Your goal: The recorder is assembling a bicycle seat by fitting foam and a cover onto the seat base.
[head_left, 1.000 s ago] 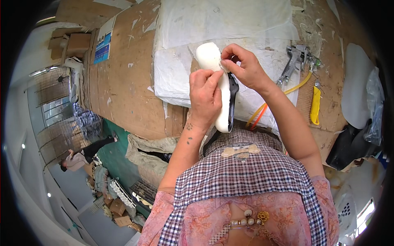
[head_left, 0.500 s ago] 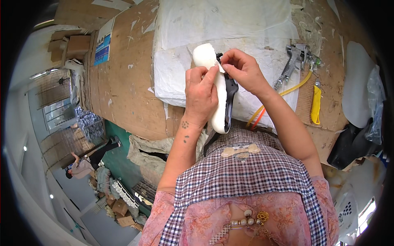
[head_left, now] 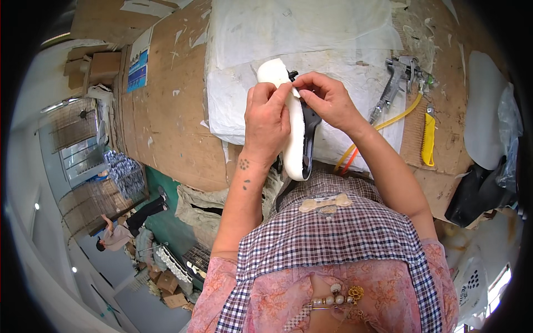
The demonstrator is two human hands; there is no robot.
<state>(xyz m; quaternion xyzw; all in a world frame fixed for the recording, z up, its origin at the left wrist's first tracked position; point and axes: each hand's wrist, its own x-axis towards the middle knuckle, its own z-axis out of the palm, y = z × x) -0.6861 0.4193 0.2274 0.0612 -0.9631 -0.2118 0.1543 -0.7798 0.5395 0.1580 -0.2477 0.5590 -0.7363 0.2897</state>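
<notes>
A long, rounded piece with a white padded cover [head_left: 294, 158] lies lengthwise before me, its near end by my apron. Along its right side shows a black plastic frame [head_left: 311, 123]. My left hand [head_left: 266, 117] rests over the padding, thumb and forefinger pinching the cover's edge near the far end. Close against those fingertips, my right hand [head_left: 331, 104] pinches a small flap of the same white cover. The fingers hide part of the edge between them.
White sheeting [head_left: 311, 33] and cardboard [head_left: 172, 111] cover the table. To the right lie a spray gun [head_left: 396, 83] with a yellow hose [head_left: 403, 115], a yellow-handled tool [head_left: 428, 141], a grey rounded panel [head_left: 484, 111] and a black plastic piece [head_left: 471, 195]. Another person [head_left: 117, 234] is far left.
Both hands have shifted slightly left, and the fingertips have come closer together at the cover's edge. The padded piece's far end has tipped a little left.
</notes>
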